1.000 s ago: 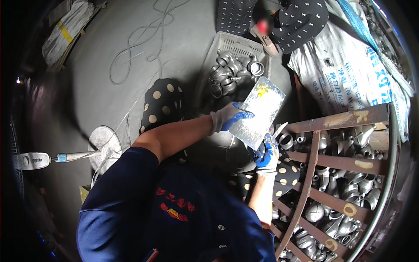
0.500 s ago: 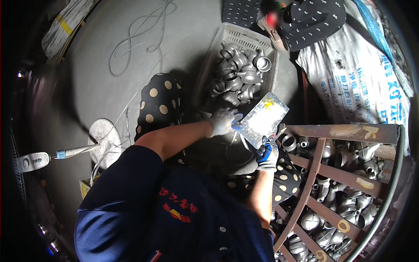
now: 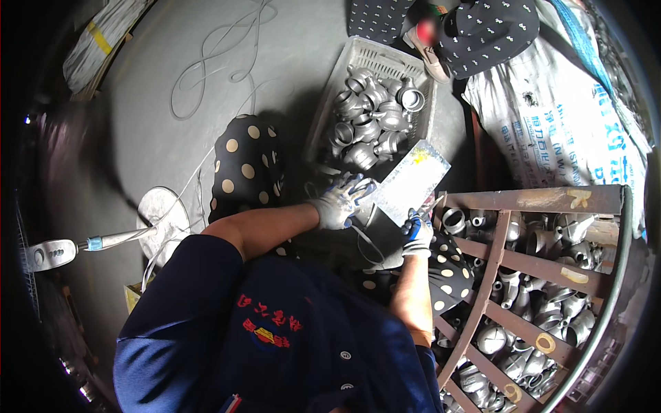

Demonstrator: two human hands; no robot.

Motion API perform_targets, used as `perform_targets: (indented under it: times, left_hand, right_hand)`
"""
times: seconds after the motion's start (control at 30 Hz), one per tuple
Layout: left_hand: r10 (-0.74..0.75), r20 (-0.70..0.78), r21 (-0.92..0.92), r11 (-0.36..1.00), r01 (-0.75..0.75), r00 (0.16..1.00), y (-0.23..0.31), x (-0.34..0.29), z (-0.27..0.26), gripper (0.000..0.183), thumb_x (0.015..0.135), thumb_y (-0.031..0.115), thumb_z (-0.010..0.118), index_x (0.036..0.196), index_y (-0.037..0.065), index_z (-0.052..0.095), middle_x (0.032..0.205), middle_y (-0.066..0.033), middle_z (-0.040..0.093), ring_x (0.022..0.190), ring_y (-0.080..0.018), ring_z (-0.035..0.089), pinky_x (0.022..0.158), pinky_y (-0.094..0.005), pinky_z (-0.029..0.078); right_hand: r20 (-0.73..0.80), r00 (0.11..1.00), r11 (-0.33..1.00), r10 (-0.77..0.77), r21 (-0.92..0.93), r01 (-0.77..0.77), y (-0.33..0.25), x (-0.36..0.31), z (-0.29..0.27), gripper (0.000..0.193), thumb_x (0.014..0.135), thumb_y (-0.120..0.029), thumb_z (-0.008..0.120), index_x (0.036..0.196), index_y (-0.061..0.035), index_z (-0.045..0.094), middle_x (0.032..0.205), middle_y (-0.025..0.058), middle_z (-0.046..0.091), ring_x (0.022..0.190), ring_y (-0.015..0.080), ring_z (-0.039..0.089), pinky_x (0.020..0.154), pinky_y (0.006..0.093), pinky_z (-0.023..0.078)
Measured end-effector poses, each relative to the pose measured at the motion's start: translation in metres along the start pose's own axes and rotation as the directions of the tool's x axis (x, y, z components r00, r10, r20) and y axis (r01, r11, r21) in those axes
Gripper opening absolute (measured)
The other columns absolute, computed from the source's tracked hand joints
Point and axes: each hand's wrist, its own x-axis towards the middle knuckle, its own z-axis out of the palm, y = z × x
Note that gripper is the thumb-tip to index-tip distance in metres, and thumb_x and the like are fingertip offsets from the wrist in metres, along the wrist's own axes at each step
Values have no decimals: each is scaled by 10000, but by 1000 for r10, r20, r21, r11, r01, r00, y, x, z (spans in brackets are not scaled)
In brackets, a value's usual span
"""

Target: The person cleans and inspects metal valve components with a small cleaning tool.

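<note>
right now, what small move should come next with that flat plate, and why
Probably steady the plate with both hands before shifting it. The left hand grips its lower left edge, the right hand its bottom edge, and it is tilted beside the crate of metal fittings.

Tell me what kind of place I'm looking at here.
Probably a metalworking or casting workshop: a white plastic crate and a rusty metal cage both hold grey metal pipe fittings, and the floor is bare concrete.
</note>
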Motion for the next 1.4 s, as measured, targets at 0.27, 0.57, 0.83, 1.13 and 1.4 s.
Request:
perform_targets:
  times: [0.27,0.57,0.83,1.13,1.4]
  left_hand:
    - [-45,33,-152,987,50,998,6,17,-56,431,783,456,662,1106,171,645,1510,-51,251,1399,-308,174,1116,-545,123]
    - [-312,-274,-236,939,251,910,-91,102,-77,543,824,448,608,1306,227,487,1351,-30,467,1285,-227,383,1076,-411,285]
    - [-77,-139,258,960,111,987,-158,243,-68,543,869,431,520,1354,198,446,1430,-69,374,1247,-225,432,1065,-408,294]
    - [-235,229,348,926,146,945,-180,304,-87,410,914,307,442,1296,172,507,1412,-85,400,1280,-260,394,1038,-464,317]
    - [-195,44,355,920,167,980,-194,289,-119,382,833,260,555,1201,157,562,1291,-69,504,1222,-272,438,1036,-445,318]
  right_hand:
    - [28,1000,750,-14,661,-8,35,44,-42,36,880,-79,566,858,-88,594,557,-20,453,406,95,406,378,236,324]
    - [-44,964,965,-261,-48,259,-44,-65,52,230,923,-128,515,1114,-44,612,703,17,616,456,42,445,398,178,336]
    - [172,963,978,-207,56,201,-34,-80,63,160,913,-70,529,1043,-12,600,759,-68,522,621,-2,449,549,145,343]
    - [139,987,994,78,-92,-65,-49,-86,73,324,928,-167,511,1190,21,536,854,59,657,480,13,394,438,170,308]
    - [115,992,995,-48,-83,58,-49,-84,72,256,912,-128,525,1109,25,583,854,53,655,534,27,438,479,186,342]
